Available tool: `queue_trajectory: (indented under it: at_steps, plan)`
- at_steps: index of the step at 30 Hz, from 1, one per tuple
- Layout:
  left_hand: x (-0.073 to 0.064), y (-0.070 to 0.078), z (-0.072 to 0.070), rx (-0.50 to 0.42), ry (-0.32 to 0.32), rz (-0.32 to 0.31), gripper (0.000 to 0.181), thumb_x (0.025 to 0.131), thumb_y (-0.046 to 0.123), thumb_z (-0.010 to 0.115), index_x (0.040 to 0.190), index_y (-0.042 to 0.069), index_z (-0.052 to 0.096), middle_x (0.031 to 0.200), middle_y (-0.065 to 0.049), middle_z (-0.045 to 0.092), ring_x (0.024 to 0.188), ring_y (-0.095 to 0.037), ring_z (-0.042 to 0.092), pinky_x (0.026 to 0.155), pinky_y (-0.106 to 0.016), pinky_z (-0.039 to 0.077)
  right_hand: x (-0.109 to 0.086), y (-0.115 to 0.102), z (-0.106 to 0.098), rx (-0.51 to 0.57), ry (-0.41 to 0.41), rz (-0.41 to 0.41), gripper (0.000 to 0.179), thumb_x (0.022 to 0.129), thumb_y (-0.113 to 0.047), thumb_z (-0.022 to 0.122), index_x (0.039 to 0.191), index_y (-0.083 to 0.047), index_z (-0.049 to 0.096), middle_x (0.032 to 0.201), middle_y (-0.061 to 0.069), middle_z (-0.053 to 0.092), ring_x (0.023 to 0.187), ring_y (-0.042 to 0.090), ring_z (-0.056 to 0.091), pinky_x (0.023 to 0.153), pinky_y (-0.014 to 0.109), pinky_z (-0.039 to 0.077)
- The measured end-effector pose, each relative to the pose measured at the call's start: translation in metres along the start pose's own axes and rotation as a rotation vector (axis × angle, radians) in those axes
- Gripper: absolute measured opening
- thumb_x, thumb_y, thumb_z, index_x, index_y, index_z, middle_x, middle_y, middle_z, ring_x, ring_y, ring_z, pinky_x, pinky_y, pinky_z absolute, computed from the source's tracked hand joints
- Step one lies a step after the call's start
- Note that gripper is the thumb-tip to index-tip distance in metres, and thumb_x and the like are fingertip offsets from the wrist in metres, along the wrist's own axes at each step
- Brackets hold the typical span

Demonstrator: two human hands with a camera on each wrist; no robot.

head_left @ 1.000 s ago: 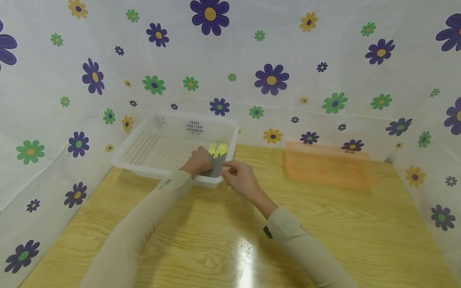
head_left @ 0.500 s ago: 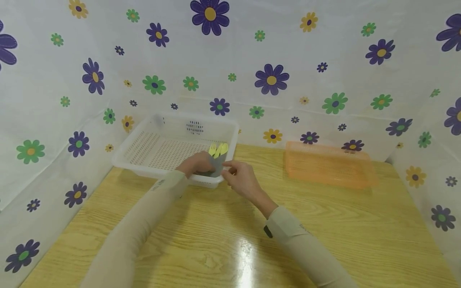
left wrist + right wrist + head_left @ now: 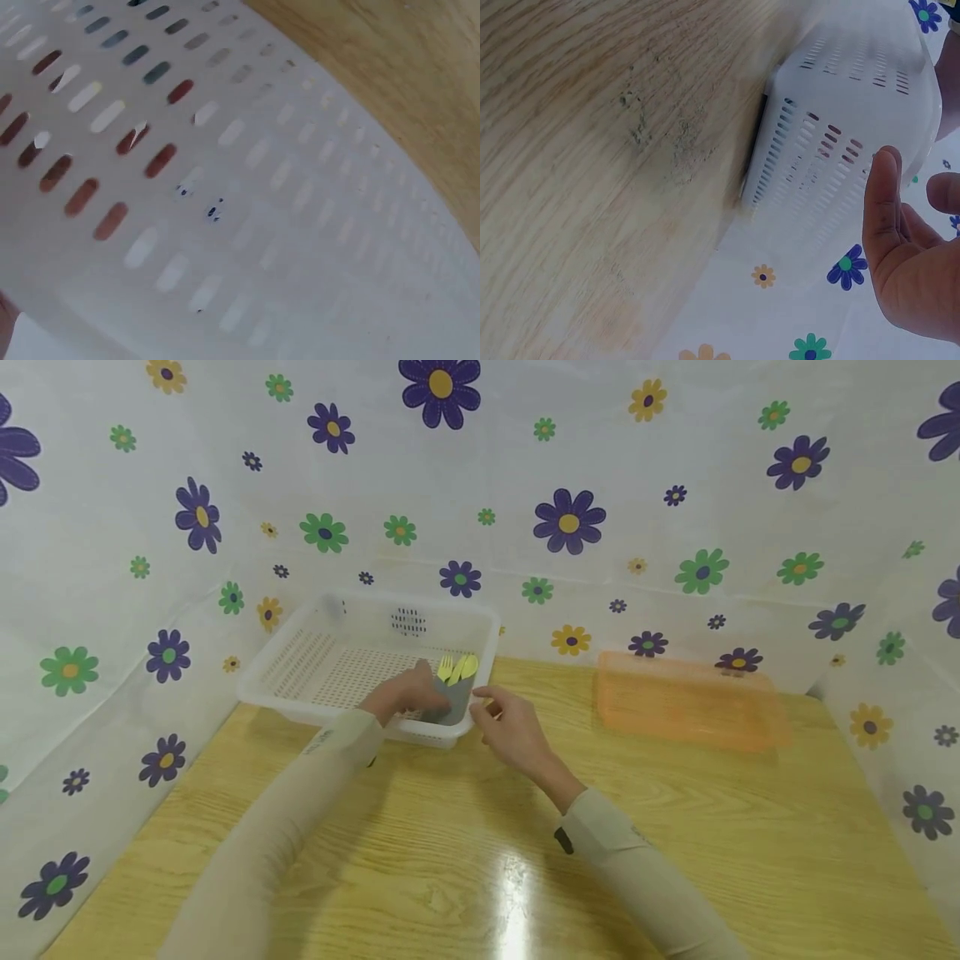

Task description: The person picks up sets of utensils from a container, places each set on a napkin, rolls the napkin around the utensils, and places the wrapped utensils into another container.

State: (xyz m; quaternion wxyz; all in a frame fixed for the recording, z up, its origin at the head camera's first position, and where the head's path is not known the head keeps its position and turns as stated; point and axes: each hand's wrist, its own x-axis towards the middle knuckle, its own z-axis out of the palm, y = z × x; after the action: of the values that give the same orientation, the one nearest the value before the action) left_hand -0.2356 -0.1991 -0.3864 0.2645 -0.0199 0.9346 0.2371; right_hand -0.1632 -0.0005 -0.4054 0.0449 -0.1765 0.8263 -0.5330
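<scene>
A grey cutlery pouch [image 3: 459, 700] lies in the near right corner of the white perforated basket [image 3: 375, 724]. A yellow fork [image 3: 446, 667], knife [image 3: 457, 672] and spoon [image 3: 469, 665] stick out of its far end. My left hand [image 3: 408, 692] reaches over the near rim and touches the pouch's left part; its fingertips are not clearly visible. In the left wrist view the basket wall [image 3: 315, 247] covers most of the work. Just outside the right rim, my right hand [image 3: 513, 727] holds nothing, its thumb and forefinger apart.
An orange basket [image 3: 690, 706] stands at the back right of the wooden table [image 3: 450, 860]. A white flowered sheet [image 3: 510, 468] hangs round the back and sides, close behind both baskets.
My left hand has shifted slightly left along the pouch, a finger now raised. My right hand has come a little away from the rim. The pouch has barely moved.
</scene>
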Motion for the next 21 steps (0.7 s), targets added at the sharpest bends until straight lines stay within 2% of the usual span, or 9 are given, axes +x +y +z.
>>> queue_trajectory:
  at_steps: [4, 9, 13, 18, 21]
  plan:
    - [-0.002, 0.002, -0.005, 0.064, 0.073, 0.086, 0.083, 0.091, 0.029, 0.058, 0.149, -0.009, 0.014, 0.143, -0.033, 0.041, 0.131, -0.044, 0.045, 0.110, -0.052, 0.036, 0.000, 0.001, -0.004, -0.021, 0.028, 0.027, 0.036, 0.101, -0.020, 0.055, 0.133, -0.004, 0.058, 0.095, 0.019, 0.068, 0.071, 0.034, 0.068, 0.051, 0.027, 0.048]
    - [-0.008, 0.007, -0.007, 0.087, 0.160, 0.158, 0.074, 0.095, 0.035, 0.051, 0.149, -0.005, 0.021, 0.143, -0.033, 0.040, 0.131, -0.044, 0.043, 0.109, -0.053, 0.036, -0.003, 0.004, -0.009, -0.006, 0.048, 0.042, 0.035, 0.101, -0.019, 0.056, 0.132, -0.003, 0.058, 0.096, 0.019, 0.068, 0.076, 0.039, 0.068, 0.055, 0.029, 0.052]
    - [-0.019, 0.015, -0.004, 0.100, 0.265, 0.194, 0.068, 0.099, 0.038, 0.049, 0.150, 0.000, 0.025, 0.144, -0.030, 0.038, 0.132, -0.046, 0.040, 0.107, -0.057, 0.037, -0.006, 0.009, -0.014, -0.032, 0.077, 0.026, 0.035, 0.100, -0.018, 0.055, 0.132, -0.004, 0.059, 0.096, 0.014, 0.068, 0.073, 0.033, 0.068, 0.055, 0.029, 0.052]
    - [-0.041, 0.027, 0.014, 0.115, 0.439, 0.287, 0.062, 0.102, 0.036, 0.051, 0.150, 0.002, 0.031, 0.142, -0.030, 0.042, 0.130, -0.047, 0.042, 0.106, -0.057, 0.038, -0.019, 0.015, -0.025, -0.101, 0.113, -0.015, 0.034, 0.099, -0.019, 0.055, 0.130, -0.007, 0.062, 0.099, 0.011, 0.069, 0.074, 0.019, 0.063, 0.061, 0.030, 0.051]
    - [-0.056, 0.033, 0.032, 0.116, 0.525, 0.354, 0.060, 0.101, 0.035, 0.052, 0.148, 0.001, 0.036, 0.143, -0.028, 0.043, 0.131, -0.045, 0.041, 0.108, -0.055, 0.036, -0.033, 0.018, -0.034, -0.124, 0.123, -0.035, 0.033, 0.099, -0.018, 0.056, 0.130, -0.007, 0.062, 0.100, 0.010, 0.069, 0.081, 0.020, 0.063, 0.067, 0.033, 0.052]
